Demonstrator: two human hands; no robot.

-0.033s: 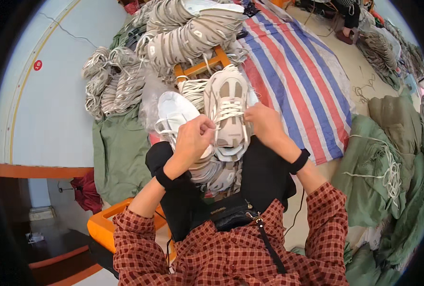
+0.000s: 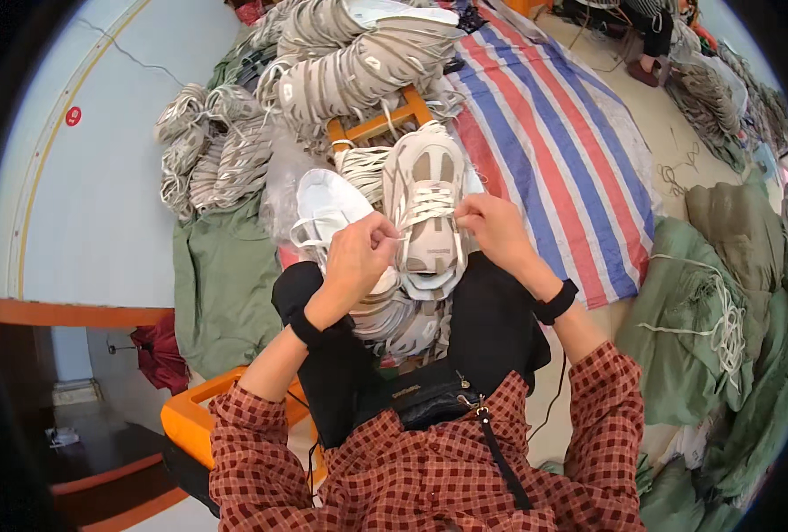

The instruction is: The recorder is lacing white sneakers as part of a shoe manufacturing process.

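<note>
A beige and brown sneaker (image 2: 427, 164) lies in front of me between my knees, its toe pointing away, with a cream shoelace (image 2: 432, 204) criss-crossed over its tongue. At the sneaker's left side my left hand (image 2: 358, 257) pinches a lace end between thumb and fingertips. Opposite it, my right hand (image 2: 498, 232) is closed in a pinch at the right eyelet edge, on the lace as far as shows. Left of the sneaker rests another shoe (image 2: 330, 197) with a pale lining and a loose lace. A bunch of cream laces (image 2: 364, 167) lies behind them.
Rows of nested sneakers (image 2: 358, 75) are piled on an orange wooden stool (image 2: 385, 120). More shoes (image 2: 221, 151) sit at left on green cloth (image 2: 221, 275). A striped tarp (image 2: 562, 168) spreads at right, beside green sacks (image 2: 686, 319). Someone's leg (image 2: 651, 44) shows at the far right.
The view has shifted very slightly. My hands hold nearly the same places at the sneaker, with a small movement of the right fingers.
</note>
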